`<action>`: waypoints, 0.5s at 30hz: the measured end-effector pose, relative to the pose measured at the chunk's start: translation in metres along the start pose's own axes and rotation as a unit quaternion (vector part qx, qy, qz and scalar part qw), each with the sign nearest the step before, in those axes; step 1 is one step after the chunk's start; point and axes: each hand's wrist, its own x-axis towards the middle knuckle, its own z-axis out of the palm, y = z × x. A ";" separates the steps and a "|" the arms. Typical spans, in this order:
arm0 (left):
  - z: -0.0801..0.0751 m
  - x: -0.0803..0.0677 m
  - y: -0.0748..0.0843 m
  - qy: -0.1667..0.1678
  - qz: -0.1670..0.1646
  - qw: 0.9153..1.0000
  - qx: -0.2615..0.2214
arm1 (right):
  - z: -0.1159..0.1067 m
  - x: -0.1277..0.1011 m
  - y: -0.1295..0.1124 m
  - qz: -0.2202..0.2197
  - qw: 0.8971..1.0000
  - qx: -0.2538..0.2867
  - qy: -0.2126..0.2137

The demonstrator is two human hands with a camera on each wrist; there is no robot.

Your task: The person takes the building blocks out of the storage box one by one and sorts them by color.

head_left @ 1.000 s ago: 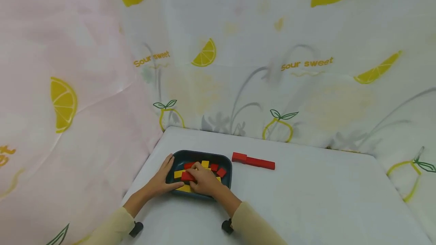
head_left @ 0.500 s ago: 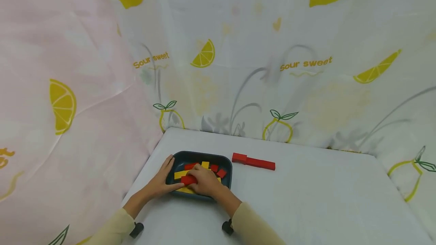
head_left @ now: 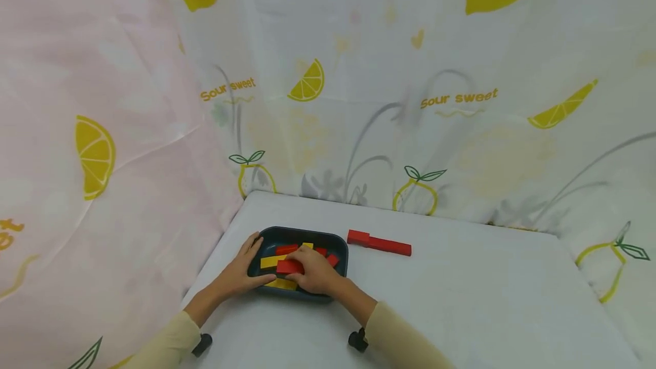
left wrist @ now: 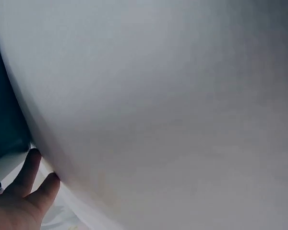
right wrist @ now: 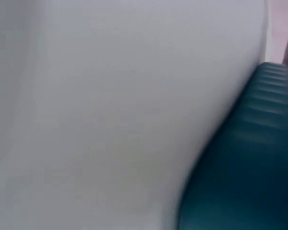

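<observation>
Tray: dark blue-green, with rounded corners, a low wall (head_left: 294, 236) and blocks inside; it stands on the white table (head_left: 461, 289) near the left edge, below the far left corner.
Left hand (head_left: 240, 273): at the tray's left end, fingers and thumb spread well apart and fairly straight, fingertips at the rim by its far left corner, thumb reaching over the near side; it grips no block.
Right hand (head_left: 316, 272): over the tray, thumb and fingers pinched on a red block.
Held block (head_left: 289, 267): red, lying lengthwise from left to right, its left end sticking out of the right hand, above the tray's middle.
Yellow blocks in the tray: one (head_left: 271, 262) left of the held block, others partly hidden by the right hand.
Red blocks in the tray: a long one (head_left: 286, 249) toward the far wall, smaller ones at the right.
Red bars outside: a thick short one (head_left: 358, 237) and a long thin one (head_left: 390, 246), end to end, right of the tray toward the table's far edge.
Backdrop: lemon-print cloth (head_left: 328, 124) beyond the far edge.
</observation>
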 end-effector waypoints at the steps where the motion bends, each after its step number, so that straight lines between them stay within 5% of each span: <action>1: -0.001 0.001 0.000 0.002 0.006 1.000 0.009 | -0.002 -0.002 0.000 0.000 1.000 -0.001 0.003; 8: -0.005 0.005 0.005 0.033 0.046 0.997 0.059 | -0.009 -0.013 0.003 0.001 1.000 0.021 0.018; 12: -0.003 0.008 0.009 0.020 0.069 0.996 0.058 | -0.010 -0.018 0.007 0.009 0.999 0.038 0.027; 15: -0.003 0.008 0.009 -0.002 0.053 0.997 0.052 | -0.011 -0.020 0.010 0.008 0.999 0.045 0.026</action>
